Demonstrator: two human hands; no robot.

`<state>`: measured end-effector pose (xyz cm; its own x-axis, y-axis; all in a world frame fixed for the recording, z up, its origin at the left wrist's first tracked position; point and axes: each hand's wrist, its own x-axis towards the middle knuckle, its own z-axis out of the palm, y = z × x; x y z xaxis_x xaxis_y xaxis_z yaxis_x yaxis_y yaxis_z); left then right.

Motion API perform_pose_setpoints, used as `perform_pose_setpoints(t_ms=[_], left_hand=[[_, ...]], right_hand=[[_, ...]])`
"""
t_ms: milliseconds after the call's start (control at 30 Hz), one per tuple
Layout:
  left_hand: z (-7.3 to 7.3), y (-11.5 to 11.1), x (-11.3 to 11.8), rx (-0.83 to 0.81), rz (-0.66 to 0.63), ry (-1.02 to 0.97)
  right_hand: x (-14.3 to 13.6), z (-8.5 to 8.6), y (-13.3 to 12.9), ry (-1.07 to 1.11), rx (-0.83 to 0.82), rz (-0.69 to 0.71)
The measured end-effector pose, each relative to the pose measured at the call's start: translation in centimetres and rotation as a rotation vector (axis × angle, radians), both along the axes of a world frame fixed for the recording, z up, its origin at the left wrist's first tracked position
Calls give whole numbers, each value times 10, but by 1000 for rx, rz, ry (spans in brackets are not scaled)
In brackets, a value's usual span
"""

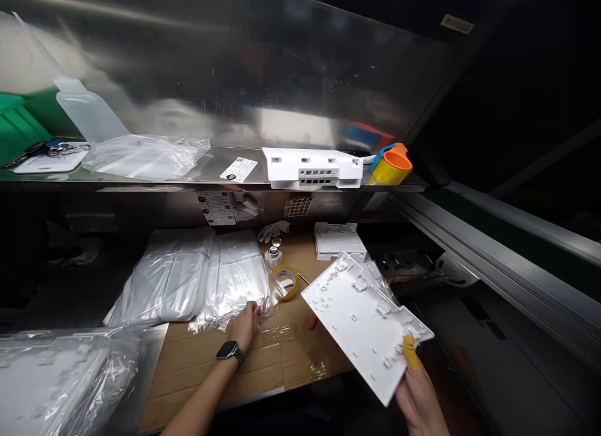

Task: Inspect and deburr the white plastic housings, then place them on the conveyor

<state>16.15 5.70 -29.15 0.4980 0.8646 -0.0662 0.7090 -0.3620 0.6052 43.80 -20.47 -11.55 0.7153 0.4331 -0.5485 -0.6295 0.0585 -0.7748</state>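
Observation:
My right hand (416,386) grips a white molded plastic panel (357,326) by its near right corner, and the panel tilts with its clipped, ribbed side up. A yellow finger cover (410,352) is on that thumb. At the near right corner of a stack of clear plastic bags (235,273), my left hand (248,320) has its fingers closed on a bag's edge; the fingertips are partly hidden. A black watch (230,351) is on the left wrist. A second bag stack (169,276) lies left of the first.
Cardboard (225,373) covers the bench. A tape roll (285,282), a small pump bottle (273,255) and another white panel (339,240) lie behind my hands. Bagged panels (51,383) are at left. Above, a metal shelf (248,184) holds a white part (314,168) and a squeeze bottle (91,113).

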Motion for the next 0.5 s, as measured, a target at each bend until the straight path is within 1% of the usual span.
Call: perform_pose_setpoints(t_ms=[67, 133, 233, 300, 400, 500], left_hand=[[10, 9, -7, -49, -29, -17], [20, 13, -10, -70, -65, -30], [28, 4, -4, -56, -77, -21], [27, -5, 7, -36, -38, -3], [20, -16, 24, -40, 43, -1], [16, -13, 29, -104, 84, -69]], right_hand=[[-2, -2, 3, -3, 1, 22], [-4, -4, 7, 8, 0, 26], [-9, -10, 17, 31, -4, 32], [-12, -16, 25, 24, -15, 51], [-16, -27, 32, -21, -2, 106], [-18, -35, 33, -47, 31, 151]])
